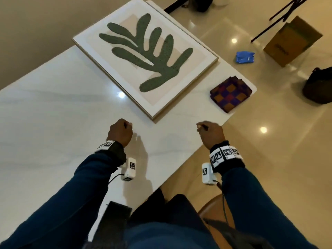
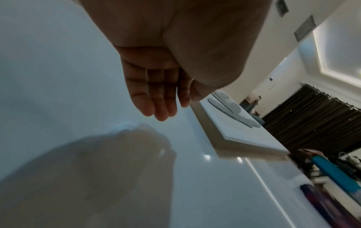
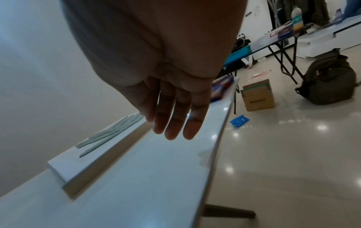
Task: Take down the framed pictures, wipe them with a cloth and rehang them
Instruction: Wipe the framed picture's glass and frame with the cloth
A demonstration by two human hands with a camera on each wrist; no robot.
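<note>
The tabletop point(image 1: 53, 112) is seen as glossy white with faint grey veining. The picture point(image 1: 145, 56), laid toward the far edge, is bordered in white inside a pale wood frame; a beige panel is shown on it, overlaid by a dull green leaf shape with rounded lobes. The cloth point(image 1: 230, 93), folded at the right corner, is checked in purple, blue and orange-brown. The floor point(image 1: 269, 159) is tiled in shiny cream. On it a bright blue packet point(image 1: 245, 57), a brown cardboard box point(image 1: 292, 41) and a dark olive backpack point(image 3: 330, 81) are seen. Dark blue sleeves point(image 1: 62, 203) are worn, with black wristbands point(image 1: 226, 157) carrying black-and-white square markers.
</note>
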